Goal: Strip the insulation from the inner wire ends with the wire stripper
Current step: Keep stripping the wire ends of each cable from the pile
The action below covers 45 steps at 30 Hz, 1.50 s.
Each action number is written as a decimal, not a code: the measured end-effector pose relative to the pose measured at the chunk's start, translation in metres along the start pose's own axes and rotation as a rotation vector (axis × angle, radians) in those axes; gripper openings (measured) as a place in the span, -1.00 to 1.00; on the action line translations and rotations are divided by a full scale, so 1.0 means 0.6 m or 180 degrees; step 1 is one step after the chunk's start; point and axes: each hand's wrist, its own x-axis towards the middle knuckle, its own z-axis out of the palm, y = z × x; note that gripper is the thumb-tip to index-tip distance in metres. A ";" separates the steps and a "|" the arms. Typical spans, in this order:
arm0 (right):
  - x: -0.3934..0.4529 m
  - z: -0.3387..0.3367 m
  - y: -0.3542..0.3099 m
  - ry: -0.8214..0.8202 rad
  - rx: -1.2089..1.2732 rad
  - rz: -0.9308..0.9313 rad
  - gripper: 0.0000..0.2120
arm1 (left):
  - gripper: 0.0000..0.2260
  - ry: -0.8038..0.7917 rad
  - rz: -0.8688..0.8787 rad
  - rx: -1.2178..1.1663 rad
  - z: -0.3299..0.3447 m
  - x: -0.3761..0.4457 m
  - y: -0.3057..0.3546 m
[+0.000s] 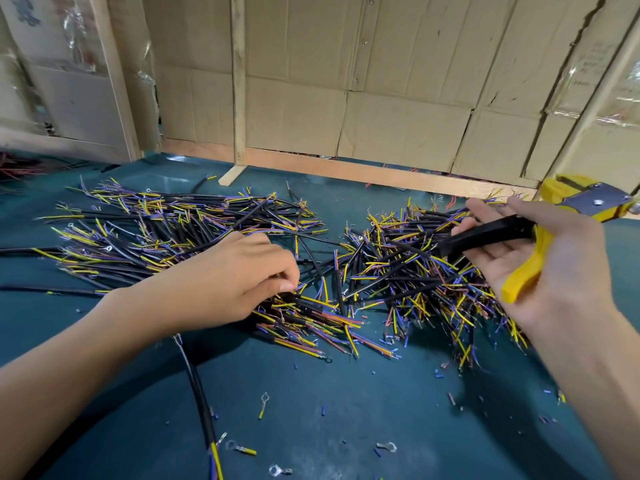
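Observation:
Short black cables with yellow, blue and brown inner wires lie in two heaps on the dark green table: a left heap (166, 233) and a right heap (408, 268). My left hand (235, 278) reaches into the wires between the heaps, its fingertips pinching a black cable (311, 303) near the table. My right hand (540, 258) is raised at the right and holds the yellow and black wire stripper (519, 233), palm up, its metal head (595, 202) pointing to the right.
Cut insulation bits and loose ring terminals (386, 446) litter the near table (311, 403). A long black cable (201, 393) runs toward the near edge. Cardboard panels (381, 81) on wooden battens wall off the back.

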 end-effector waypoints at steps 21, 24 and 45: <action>-0.141 0.067 0.079 -0.2207 -0.1978 -0.0906 -0.77 | -0.80 0.3096 0.0406 -0.2623 -0.033 0.031 0.122; -0.154 0.065 0.102 -0.2200 -0.1825 -0.0863 -0.75 | -0.81 0.2655 0.0153 -0.3485 -0.035 0.031 0.126; -0.101 0.053 0.112 -0.1474 -0.0728 -0.0277 -0.88 | -0.83 0.1713 -0.0722 -0.2612 0.018 0.026 0.138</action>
